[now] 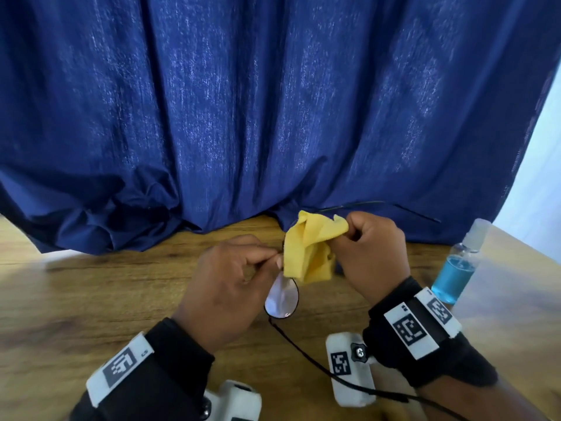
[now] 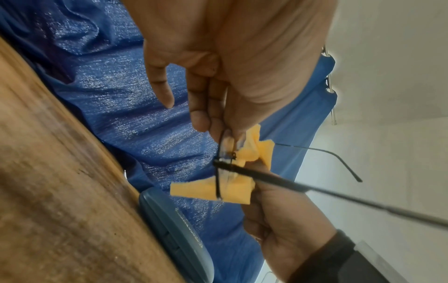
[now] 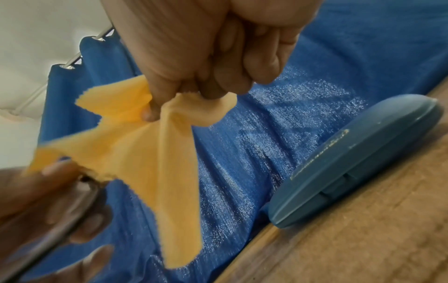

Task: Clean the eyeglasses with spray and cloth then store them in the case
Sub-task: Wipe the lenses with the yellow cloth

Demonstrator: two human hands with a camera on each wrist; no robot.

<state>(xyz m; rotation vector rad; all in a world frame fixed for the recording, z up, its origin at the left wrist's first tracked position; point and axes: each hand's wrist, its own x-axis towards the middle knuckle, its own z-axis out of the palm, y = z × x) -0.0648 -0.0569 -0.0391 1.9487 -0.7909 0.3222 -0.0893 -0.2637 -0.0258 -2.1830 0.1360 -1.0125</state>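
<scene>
Left hand [image 1: 226,287] up off the worktop [image 1: 91,299], fingers [image 1: 261,253] pinching the glasses [image 1: 282,297] at the rim, near lens showing just below the fingertips, one arm of the frame trailing back toward the wrists. Right hand [image 1: 368,250] close alongside, fingers curled tight on the yellow cloth [image 1: 309,247], bunched over the far lens between the two hands. Blue glasses case [image 3: 351,164] shut, lying on the worktop against the blue curtain [image 1: 273,101], beyond the fingers. Spray bottle [image 1: 458,265] of blue liquid standing upright to the right of the right hand, apart from it.
</scene>
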